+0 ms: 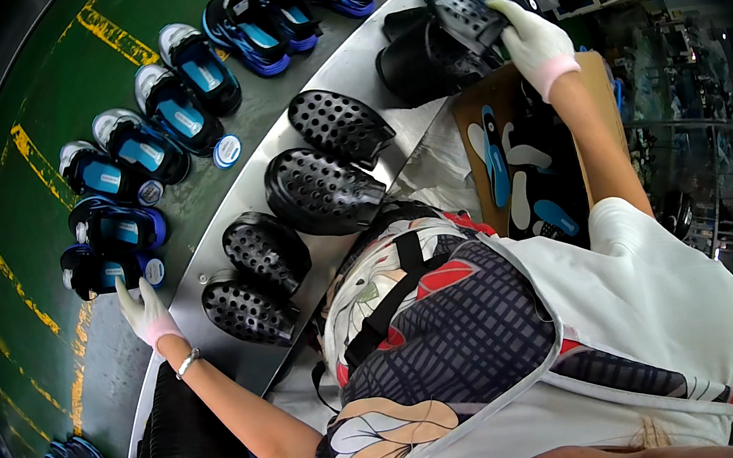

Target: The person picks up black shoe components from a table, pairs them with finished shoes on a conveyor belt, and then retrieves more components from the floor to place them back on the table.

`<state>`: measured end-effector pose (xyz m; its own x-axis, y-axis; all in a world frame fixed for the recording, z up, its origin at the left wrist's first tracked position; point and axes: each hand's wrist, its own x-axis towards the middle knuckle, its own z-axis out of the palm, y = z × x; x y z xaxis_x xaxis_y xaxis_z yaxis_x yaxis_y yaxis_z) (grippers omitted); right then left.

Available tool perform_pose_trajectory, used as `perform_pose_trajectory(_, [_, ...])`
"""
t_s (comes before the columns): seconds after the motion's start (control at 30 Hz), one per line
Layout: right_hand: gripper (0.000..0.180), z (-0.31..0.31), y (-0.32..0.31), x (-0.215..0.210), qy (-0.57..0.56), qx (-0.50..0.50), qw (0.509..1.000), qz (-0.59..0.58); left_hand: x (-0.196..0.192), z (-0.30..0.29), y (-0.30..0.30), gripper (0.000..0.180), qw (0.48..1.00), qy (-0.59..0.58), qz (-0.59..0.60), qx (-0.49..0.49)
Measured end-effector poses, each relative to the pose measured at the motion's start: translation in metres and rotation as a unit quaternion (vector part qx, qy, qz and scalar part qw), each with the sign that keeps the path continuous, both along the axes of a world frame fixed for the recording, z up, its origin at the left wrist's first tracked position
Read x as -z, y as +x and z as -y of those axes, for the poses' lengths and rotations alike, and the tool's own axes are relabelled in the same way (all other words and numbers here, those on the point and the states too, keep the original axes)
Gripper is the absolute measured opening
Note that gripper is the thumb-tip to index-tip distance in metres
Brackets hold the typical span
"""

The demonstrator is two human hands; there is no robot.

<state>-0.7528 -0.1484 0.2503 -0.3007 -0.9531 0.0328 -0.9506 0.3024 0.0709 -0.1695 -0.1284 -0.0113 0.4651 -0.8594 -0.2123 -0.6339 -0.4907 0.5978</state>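
In a white glove with a pink cuff, my right hand (537, 44) is closed on a black perforated toe-shaped shoe insert (459, 15) at the upper right. It holds the insert over a stack of similar black inserts (427, 64). My left hand (148, 317), gloved the same way, reaches out at the left with its fingers apart. Its fingertips are at the near end of a black-and-blue sneaker (101, 271); whether they touch it I cannot tell. Between my hands, two pairs of black perforated inserts (322, 188) lie on the metal table edge (223, 199).
A row of sneakers with blue insoles (180, 113) runs along the green surface with yellow lines (32, 234). An open cardboard box (593, 87) at my right holds insoles (494, 156). More black inserts (192, 448) are piled at the lower left.
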Motion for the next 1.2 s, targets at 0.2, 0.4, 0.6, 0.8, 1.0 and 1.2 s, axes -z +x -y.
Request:
perform_pose_trajectory(0.2, [0.049,-0.029,-0.049,0.022,0.125,-0.031,0.991,0.039,0.004,-0.027,0.000,0.057,0.994,-0.063,-0.083,-0.021])
perform_pose_trajectory(0.4, [0.072,-0.019,-0.055,0.035,0.200,-0.063,0.943,0.258,-0.015,-0.061,0.003,0.048,0.995,-0.054,-0.070,-0.041])
perform_pose_trajectory(0.6, [0.063,-0.029,-0.061,0.027,0.135,-0.126,0.959,0.213,-0.036,-0.095,-0.020,0.042,0.995,-0.013,-0.025,-0.097])
perform_pose_trajectory(0.8, [0.027,-0.015,0.065,0.019,-0.018,-0.339,0.897,0.282,-0.056,-0.129,-0.046,0.040,0.990,-0.003,-0.029,-0.141])
perform_pose_trajectory(1.0, [0.022,-0.038,0.214,0.066,0.130,-0.592,0.737,0.298,-0.076,-0.141,-0.081,0.038,0.991,-0.028,-0.067,-0.115])
perform_pose_trajectory(1.2, [0.032,-0.061,0.276,0.105,0.148,-0.604,0.714,0.322,-0.065,-0.159,-0.099,0.038,0.988,-0.049,-0.105,-0.106])
